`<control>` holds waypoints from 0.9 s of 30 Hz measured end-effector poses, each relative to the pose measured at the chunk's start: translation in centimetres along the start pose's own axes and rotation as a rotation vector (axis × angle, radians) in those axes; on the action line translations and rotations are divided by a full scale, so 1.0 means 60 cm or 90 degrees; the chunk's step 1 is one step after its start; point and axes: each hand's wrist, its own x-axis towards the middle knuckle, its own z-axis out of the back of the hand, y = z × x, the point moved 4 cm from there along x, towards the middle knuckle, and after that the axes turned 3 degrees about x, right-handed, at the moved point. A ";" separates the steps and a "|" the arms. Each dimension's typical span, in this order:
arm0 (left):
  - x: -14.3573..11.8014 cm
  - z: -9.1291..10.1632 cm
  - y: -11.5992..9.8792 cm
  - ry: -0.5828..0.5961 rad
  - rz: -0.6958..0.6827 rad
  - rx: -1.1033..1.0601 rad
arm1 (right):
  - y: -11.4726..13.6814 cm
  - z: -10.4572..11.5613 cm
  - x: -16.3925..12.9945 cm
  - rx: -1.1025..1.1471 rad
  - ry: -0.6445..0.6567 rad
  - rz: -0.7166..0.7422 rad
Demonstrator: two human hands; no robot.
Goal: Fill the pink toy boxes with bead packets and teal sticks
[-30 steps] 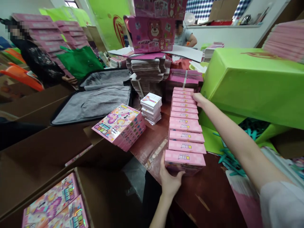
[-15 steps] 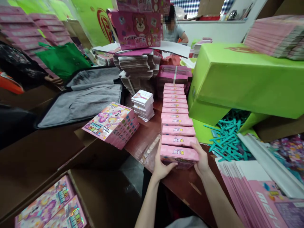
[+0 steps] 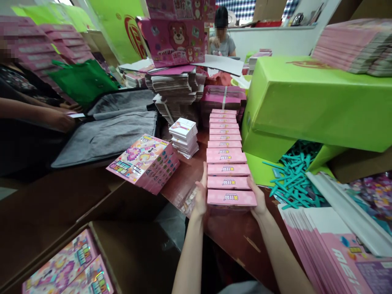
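Your left hand (image 3: 200, 198) and right hand (image 3: 258, 199), fingers extended, flank the near end of the row of pink boxes (image 3: 226, 157). Apparent step: aligning; next move calls for even inward pressure.

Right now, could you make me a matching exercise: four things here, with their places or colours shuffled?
1. Row of pink boxes
2. Small paper stack
3. Bag
4. Sticks

A. Green, by the open grey-lined case
B. Heaped, teal
C. Near end between left hand and right hand
D. Mostly white

Pairs: 1-C, 2-D, 3-A, 4-B
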 end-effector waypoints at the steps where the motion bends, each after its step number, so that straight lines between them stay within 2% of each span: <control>1: 0.005 -0.008 -0.002 0.053 0.043 -0.055 | -0.004 -0.003 0.000 0.020 -0.003 -0.021; 3: 0.009 -0.018 0.000 0.125 0.121 -0.166 | -0.012 -0.006 0.001 0.054 -0.011 -0.038; 5: 0.009 -0.018 0.003 0.137 0.154 -0.234 | -0.019 -0.007 0.004 0.074 -0.015 -0.024; 8: 0.007 -0.013 0.010 0.146 0.169 -0.274 | -0.026 -0.005 0.008 0.079 -0.007 0.000; 10: 0.009 -0.012 0.009 0.149 0.147 -0.270 | -0.029 -0.003 0.010 0.076 -0.004 0.012; 14: 0.026 -0.013 0.006 0.118 0.111 -0.264 | -0.024 -0.006 0.021 0.074 -0.009 0.032; 17: 0.034 -0.008 0.016 0.067 0.107 -0.259 | -0.018 -0.014 0.031 0.072 0.003 0.006; 19: 0.027 0.006 0.026 0.013 0.055 -0.225 | -0.018 -0.015 0.035 0.067 0.011 -0.025; 21: 0.006 0.022 0.038 -0.001 -0.024 -0.171 | -0.024 -0.009 0.038 0.059 0.014 -0.054; 24: -0.031 0.036 0.069 0.079 -0.088 -0.020 | -0.044 0.001 0.043 0.063 0.020 -0.089; 27: -0.050 0.049 0.101 0.078 -0.069 0.147 | -0.071 0.006 0.044 0.097 0.021 -0.139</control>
